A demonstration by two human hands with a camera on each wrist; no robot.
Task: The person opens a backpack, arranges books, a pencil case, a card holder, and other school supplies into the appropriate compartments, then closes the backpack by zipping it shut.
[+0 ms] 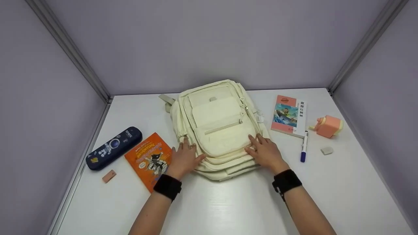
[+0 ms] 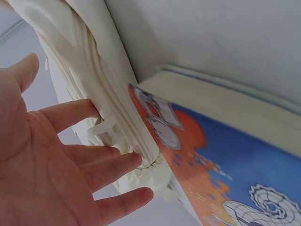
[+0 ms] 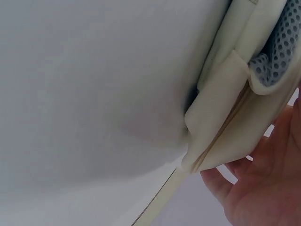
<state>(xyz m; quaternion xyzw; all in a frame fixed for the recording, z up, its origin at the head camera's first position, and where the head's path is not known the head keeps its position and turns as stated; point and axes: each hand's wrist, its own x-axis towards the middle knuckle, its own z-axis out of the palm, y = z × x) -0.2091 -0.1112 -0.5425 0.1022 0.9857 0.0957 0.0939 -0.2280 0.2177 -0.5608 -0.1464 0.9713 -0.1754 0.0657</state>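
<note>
A cream backpack (image 1: 218, 130) lies on the white table, its front with the zip pocket facing up. On its lower left edge rests my left hand (image 1: 186, 158), fingers spread; the left wrist view shows the left hand (image 2: 70, 155) with straight fingers beside the bag's side. My right hand (image 1: 266, 151) touches the lower right corner of the front, its fingers slightly bent. In the right wrist view, part of the right hand (image 3: 263, 188) is behind the backpack (image 3: 225, 108), so its fingertips are hidden there. An orange book (image 1: 153, 160) lies partly under the left forearm.
At left are a dark blue pencil case (image 1: 114, 148) with an astronaut and a pink eraser (image 1: 109, 176). At right lie a pink-and-white book (image 1: 289, 116), a blue-capped marker (image 1: 304, 147), a pink pencil sharpener (image 1: 328, 126) and a grey-white eraser (image 1: 326, 150). Panels enclose the table.
</note>
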